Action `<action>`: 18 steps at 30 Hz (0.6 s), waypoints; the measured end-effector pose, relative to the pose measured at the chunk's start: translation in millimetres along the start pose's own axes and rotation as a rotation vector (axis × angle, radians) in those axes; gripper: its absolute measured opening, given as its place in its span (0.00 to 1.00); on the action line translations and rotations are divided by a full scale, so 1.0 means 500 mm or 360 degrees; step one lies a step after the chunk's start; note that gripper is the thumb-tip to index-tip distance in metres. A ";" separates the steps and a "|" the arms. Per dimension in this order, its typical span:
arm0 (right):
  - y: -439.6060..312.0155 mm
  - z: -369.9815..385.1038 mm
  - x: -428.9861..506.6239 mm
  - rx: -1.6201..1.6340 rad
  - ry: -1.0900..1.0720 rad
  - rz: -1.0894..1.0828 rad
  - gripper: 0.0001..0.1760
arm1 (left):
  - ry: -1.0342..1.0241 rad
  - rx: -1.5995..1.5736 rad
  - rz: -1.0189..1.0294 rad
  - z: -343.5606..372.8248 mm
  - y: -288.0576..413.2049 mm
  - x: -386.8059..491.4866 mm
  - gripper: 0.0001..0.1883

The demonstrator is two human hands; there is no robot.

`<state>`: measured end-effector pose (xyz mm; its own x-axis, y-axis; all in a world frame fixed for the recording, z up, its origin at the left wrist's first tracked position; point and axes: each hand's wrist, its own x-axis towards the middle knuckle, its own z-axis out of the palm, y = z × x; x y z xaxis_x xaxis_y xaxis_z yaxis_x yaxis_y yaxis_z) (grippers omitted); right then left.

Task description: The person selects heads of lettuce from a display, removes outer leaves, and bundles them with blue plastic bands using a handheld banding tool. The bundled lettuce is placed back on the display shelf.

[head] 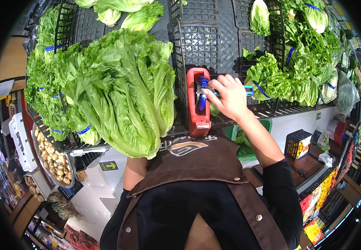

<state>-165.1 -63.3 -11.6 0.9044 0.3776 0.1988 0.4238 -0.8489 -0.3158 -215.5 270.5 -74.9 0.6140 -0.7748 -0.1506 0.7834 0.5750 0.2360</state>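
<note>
A large leafy green lettuce point(127, 100) fills the space left of centre, its stem end towards me. My left forearm goes under it, and the left hand is hidden behind the leaves. Right of the lettuce stands a red tape dispenser point(199, 123) with a roll of blue tape point(202, 97). My right hand point(228, 95) is at the roll, its thumb and forefinger around a dark, narrow tool with a light blue end point(249, 90); what kind of tool, I cannot tell.
Black plastic crates point(199, 47) line the display behind the dispenser. Lettuces bound with blue tape point(269, 76) lie at the right, and more taped greens point(47, 103) at the left. A basin of mushrooms or similar produce point(54, 159) stands lower left. A green crate point(266, 125) is below the display edge.
</note>
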 end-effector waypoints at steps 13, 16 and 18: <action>-0.001 -0.016 -0.051 0.0340 -0.0082 -0.0142 0.43 | -0.0058 0.0077 -0.0076 0.031 -0.016 0.002 0.51; -0.015 0.008 -0.040 0.0584 -0.0053 -0.0116 0.34 | -0.0065 0.0099 -0.0083 0.036 -0.019 0.006 0.52; -0.014 0.021 -0.035 0.0583 0.0009 -0.0093 0.33 | -0.0062 0.0109 -0.0072 0.039 -0.018 0.004 0.52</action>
<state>-183.3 -59.9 -22.6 0.8782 0.4187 0.2311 0.4654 -0.6367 -0.6149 -223.0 258.7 -58.6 0.5727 -0.8101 -0.1258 0.8011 0.5206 0.2953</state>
